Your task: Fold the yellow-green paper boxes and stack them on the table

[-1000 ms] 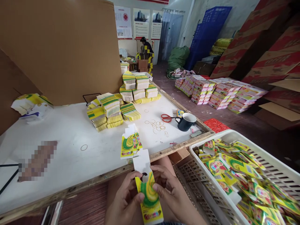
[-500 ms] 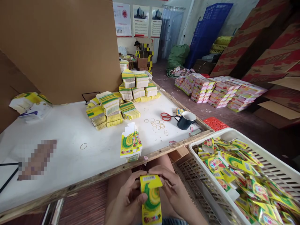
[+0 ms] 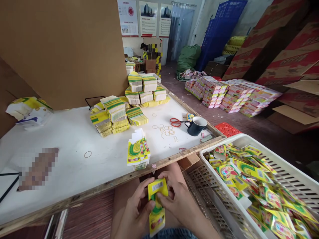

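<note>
Between my two hands, above my lap, is a small yellow and green carton (image 3: 157, 219) with a barcode near its top. My left hand (image 3: 139, 205) grips its left side, thumb on the front. From the right, my right hand (image 3: 175, 197) holds the upper part, its thumb pressed across the printed face. The fingers behind the carton are partly hidden. Just beyond, at the table edge, stands a pile of flat printed cartons (image 3: 137, 152) in the same yellow and green.
Bundled carton stacks (image 3: 112, 113) stand farther back on the white table (image 3: 74, 179). A dark mug (image 3: 196, 126), red-handled scissors (image 3: 175, 122) and several rubber bands (image 3: 168, 132) lie to the right. Beside the table, a white basket (image 3: 284, 159) holds many cartons.
My right thumb has come round onto the carton's front. The carton has risen slightly and tilted, its top toward the right.
</note>
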`<state>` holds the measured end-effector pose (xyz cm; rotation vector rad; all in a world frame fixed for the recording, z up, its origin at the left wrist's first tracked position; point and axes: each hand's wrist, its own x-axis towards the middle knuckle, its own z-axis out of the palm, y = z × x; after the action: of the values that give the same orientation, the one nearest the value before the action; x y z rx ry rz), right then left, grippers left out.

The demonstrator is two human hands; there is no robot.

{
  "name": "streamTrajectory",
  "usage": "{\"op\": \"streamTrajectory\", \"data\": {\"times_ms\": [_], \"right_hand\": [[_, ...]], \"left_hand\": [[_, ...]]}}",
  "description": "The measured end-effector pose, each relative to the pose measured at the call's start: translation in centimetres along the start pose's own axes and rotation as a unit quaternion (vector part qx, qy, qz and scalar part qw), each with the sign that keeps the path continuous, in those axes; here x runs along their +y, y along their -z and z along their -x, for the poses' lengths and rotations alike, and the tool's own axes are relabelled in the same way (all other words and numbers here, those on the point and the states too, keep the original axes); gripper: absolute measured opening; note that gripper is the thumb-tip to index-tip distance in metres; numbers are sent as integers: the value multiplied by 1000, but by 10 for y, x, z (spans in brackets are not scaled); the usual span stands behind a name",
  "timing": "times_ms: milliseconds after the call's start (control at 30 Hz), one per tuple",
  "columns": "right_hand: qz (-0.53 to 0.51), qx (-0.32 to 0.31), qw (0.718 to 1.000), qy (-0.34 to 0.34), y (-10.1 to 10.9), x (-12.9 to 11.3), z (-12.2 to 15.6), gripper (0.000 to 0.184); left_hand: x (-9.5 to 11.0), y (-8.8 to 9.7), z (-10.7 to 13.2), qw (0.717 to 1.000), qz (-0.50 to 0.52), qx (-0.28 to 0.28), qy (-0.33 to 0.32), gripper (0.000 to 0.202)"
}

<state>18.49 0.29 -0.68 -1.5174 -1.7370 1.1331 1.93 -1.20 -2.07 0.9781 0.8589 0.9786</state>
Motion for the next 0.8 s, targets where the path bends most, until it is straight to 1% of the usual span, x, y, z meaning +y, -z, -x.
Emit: {"op": "streamTrajectory", "data": {"times_ms": [67, 167, 267, 400, 467, 500, 567, 633, 667, 733, 800], "right_hand": [[-7, -3, 1000, -2, 0, -1, 0, 36], [8, 17, 1000, -13, -1, -1, 1, 35], [24, 29, 999, -18, -5, -1, 1, 37], [52, 41, 998, -22, -7, -2, -1, 38], [54, 42, 997, -28, -4, -1, -1, 39], [42, 38, 998, -23, -2, 0, -1, 40], [-3, 31, 999, 15, 3, 3, -1, 38], [-75, 28, 995, 56, 6, 6, 0, 29], [-121, 34, 990, 65, 7, 7, 0, 23], [-213, 55, 974, 53, 6, 9, 1, 16], [-275, 77, 958, 31, 7, 10, 4, 15]], "left_hand": [[0, 0, 0, 1000, 10, -4, 0, 47], [-1, 2, -1, 1000, -10, -6, -10, 44], [-4, 3, -3, 999, -29, -12, -7, 44], [-6, 5, -5, 1000, -24, 6, 0, 47], [-4, 7, -5, 1000, -27, 5, 9, 48], [-2, 9, -6, 999, -33, -1, 13, 48], [3, 12, -7, 998, -56, -6, 13, 48], [7, 13, -9, 997, -71, -6, 17, 47], [8, 11, -9, 998, -66, -7, 21, 47], [9, 4, -10, 999, -37, -17, 34, 47], [10, -7, -11, 998, -19, -32, 43, 48]]}}
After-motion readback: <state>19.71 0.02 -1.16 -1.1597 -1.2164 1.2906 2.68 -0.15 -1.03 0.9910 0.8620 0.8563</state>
